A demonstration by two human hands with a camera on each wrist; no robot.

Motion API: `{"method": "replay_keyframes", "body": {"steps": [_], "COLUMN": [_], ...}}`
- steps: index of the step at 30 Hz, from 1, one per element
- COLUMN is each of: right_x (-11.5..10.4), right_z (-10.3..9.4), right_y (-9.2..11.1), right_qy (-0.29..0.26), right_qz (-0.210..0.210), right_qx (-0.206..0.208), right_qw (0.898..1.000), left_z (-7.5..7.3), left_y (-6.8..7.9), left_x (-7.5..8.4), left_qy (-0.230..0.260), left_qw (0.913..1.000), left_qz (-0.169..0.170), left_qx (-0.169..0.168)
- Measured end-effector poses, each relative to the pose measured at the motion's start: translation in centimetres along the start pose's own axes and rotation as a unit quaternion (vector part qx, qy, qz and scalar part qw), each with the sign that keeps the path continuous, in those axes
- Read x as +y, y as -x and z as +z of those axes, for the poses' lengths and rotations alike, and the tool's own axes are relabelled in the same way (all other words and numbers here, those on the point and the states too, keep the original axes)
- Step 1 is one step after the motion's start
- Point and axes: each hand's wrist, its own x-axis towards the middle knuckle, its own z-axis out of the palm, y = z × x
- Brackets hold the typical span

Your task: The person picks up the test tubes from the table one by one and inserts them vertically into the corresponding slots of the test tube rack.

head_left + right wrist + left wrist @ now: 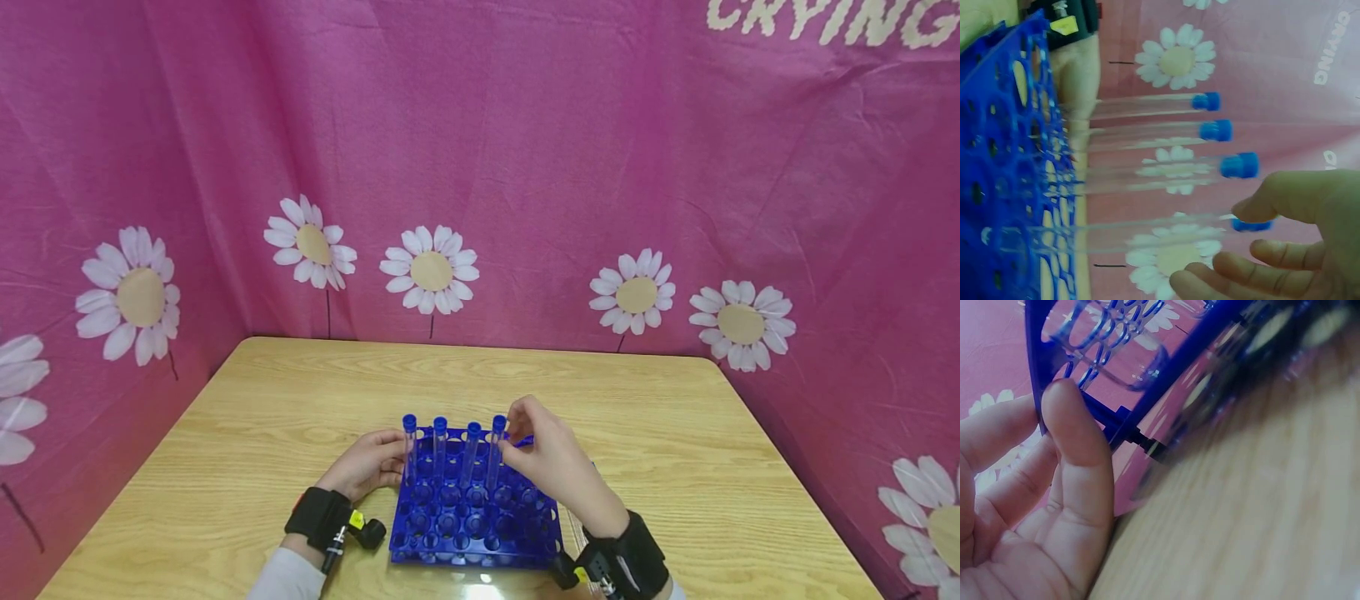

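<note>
A blue plastic test tube rack (472, 552) stands on the table with several rows of round holes. Along its far row, several clear test tubes with blue caps stand upright. My left hand (369, 460) pinches the rack's left end wall; in the left wrist view the thumb (1075, 425) lies over its edge. My right hand (553, 457) is at the rightmost tube (495, 458), its fingers loosely bent and apart. In the right wrist view one fingertip overlaps that tube's blue cap (1252, 224), while the other fingers hang below it.
The wooden table (315, 392) has rounded far corners. Behind it and at both sides hangs a pink cloth (525, 167) with white daisies. Thin clear rods lie on the table to the right of the rack, partly hidden by the right wrist.
</note>
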Motion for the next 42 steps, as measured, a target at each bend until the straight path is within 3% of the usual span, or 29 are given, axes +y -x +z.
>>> {"method": "replay_keyframes", "body": {"steps": [6,11,17,24,33,37,42], "right_x": [0.5,2.2,5.2,7.9,11.0,11.6,12.0], "right_z": [-2.5,-4.5,-5.8,-5.7,-4.4,-4.0,-3.7], "right_y": [0.0,-0.2,-0.7,-0.6,-0.1,0.2,0.6], "right_qy": [0.019,0.060,0.115,0.139,0.155,0.148,0.139], "right_qz": [0.030,0.055,0.099,0.178,0.273,0.284,0.286], "right_qx": [0.007,0.003,-0.046,-0.121,-0.164,-0.178,-0.178], "right_qw": [0.999,0.997,0.987,0.967,0.935,0.930,0.931], "left_z": [-0.1,-0.1,-0.1,0.0,0.1,0.1,0.1], "left_y": [-0.1,-0.1,-0.1,0.1,0.2,0.2,0.1], "left_x": [0.0,-0.1,-0.2,-0.2,0.0,-0.1,-0.2], "left_qy": [-0.001,-0.001,-0.008,-0.004,-0.008,-0.007,-0.009], "left_qw": [1.0000,1.0000,0.9999,0.9998,0.9999,0.9999,0.9999], "left_qz": [0.002,0.001,-0.001,-0.003,-0.002,-0.001,0.000], "left_qx": [0.002,0.007,0.015,0.018,0.014,0.013,0.014]}}
